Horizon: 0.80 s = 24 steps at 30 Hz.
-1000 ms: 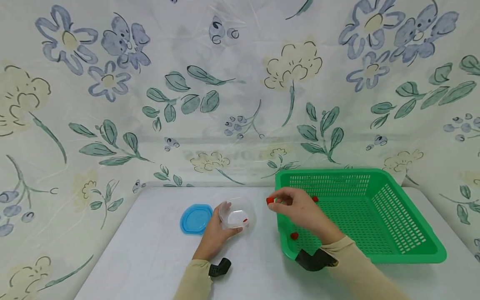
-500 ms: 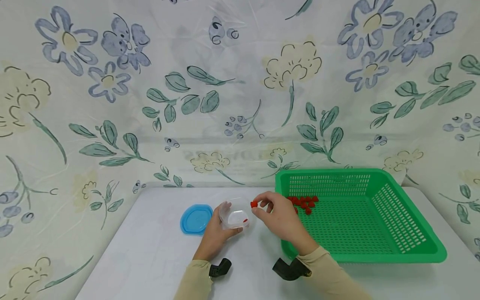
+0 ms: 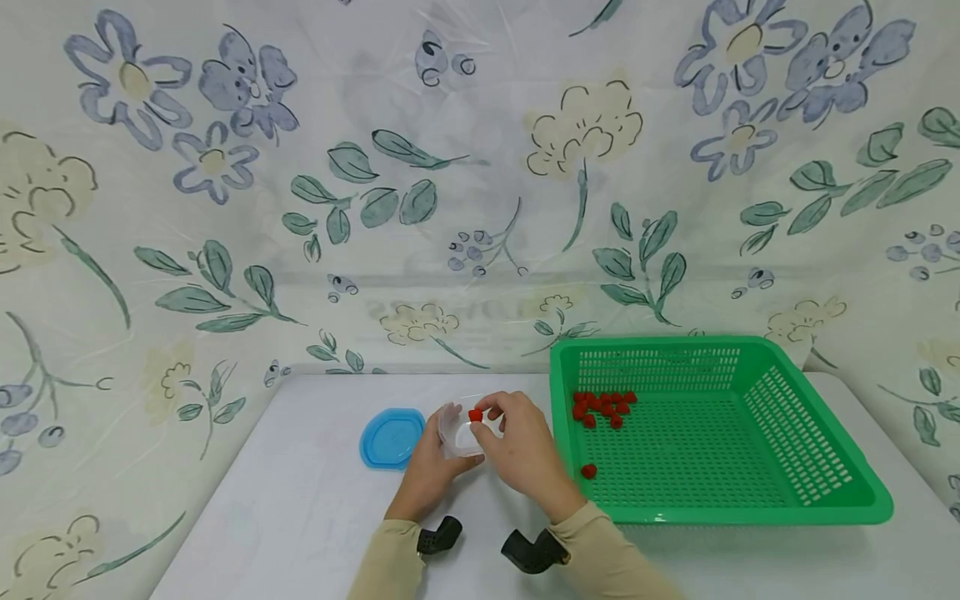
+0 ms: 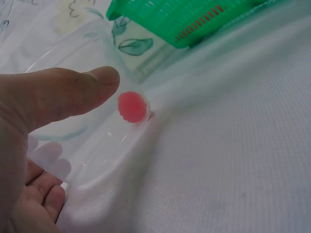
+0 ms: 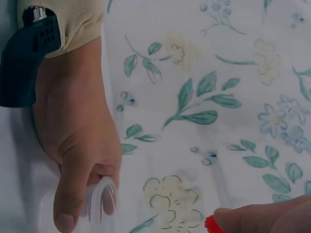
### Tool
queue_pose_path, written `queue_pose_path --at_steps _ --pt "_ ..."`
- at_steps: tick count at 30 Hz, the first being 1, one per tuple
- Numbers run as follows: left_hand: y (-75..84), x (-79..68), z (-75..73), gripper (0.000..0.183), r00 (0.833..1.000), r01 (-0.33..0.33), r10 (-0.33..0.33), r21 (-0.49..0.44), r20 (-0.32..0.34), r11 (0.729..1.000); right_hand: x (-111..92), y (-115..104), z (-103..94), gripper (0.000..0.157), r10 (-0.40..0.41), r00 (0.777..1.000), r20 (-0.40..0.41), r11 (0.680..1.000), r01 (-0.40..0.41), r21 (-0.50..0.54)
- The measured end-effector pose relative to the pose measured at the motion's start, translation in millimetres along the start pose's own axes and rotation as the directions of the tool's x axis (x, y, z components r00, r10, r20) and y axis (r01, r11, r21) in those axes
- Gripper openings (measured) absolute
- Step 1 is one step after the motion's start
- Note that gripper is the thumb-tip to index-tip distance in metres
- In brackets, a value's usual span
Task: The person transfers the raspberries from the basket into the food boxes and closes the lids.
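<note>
My left hand (image 3: 431,475) grips a clear plastic container (image 3: 452,440) around its side, thumb in front. A raspberry (image 4: 131,107) shows through the container's wall low down, near the thumb tip in the left wrist view. Over the container's mouth, my right hand (image 3: 528,454) pinches another raspberry (image 3: 476,415) between thumb and fingertips. In the right wrist view only one fingertip (image 5: 226,217) and part of that red, bumpy raspberry (image 5: 212,225) show at the bottom edge. A blue lid (image 3: 393,438) lies on the table just left of the left hand.
On the right stands a green perforated basket (image 3: 720,514), with several raspberries (image 3: 606,403) clustered in its far left corner and a single raspberry (image 3: 588,472) nearer the front. A flower-printed cloth (image 3: 480,208) hangs behind the white table (image 3: 285,508).
My right hand has carried the pinched raspberry left from the basket's edge to above the container. The left hand and container have stayed in place.
</note>
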State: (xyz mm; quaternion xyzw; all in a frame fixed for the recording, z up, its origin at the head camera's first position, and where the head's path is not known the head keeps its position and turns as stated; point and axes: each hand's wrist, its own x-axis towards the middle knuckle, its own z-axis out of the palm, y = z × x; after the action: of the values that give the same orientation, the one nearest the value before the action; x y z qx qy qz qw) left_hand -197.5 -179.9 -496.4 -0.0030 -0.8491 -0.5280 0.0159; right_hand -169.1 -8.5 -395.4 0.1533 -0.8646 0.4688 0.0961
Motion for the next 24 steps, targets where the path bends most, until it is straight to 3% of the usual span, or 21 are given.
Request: queue_pose_path --at_steps 13,24 --pt "-1.6 1.9 0.8 0.088 0.999 -0.052 0.052 0.017 -0.001 0.998 0.6 10.4 37.0 0.014 0.072 0.995 -0.065 0.996 -0.069 0.053" --pt "-3.7 1.1 -1.0 0.093 0.998 -0.065 0.065 0.015 -0.004 0.998 5.9 27.4 50.1 0.017 0.101 0.984 -0.148 0.993 -0.092 0.068"
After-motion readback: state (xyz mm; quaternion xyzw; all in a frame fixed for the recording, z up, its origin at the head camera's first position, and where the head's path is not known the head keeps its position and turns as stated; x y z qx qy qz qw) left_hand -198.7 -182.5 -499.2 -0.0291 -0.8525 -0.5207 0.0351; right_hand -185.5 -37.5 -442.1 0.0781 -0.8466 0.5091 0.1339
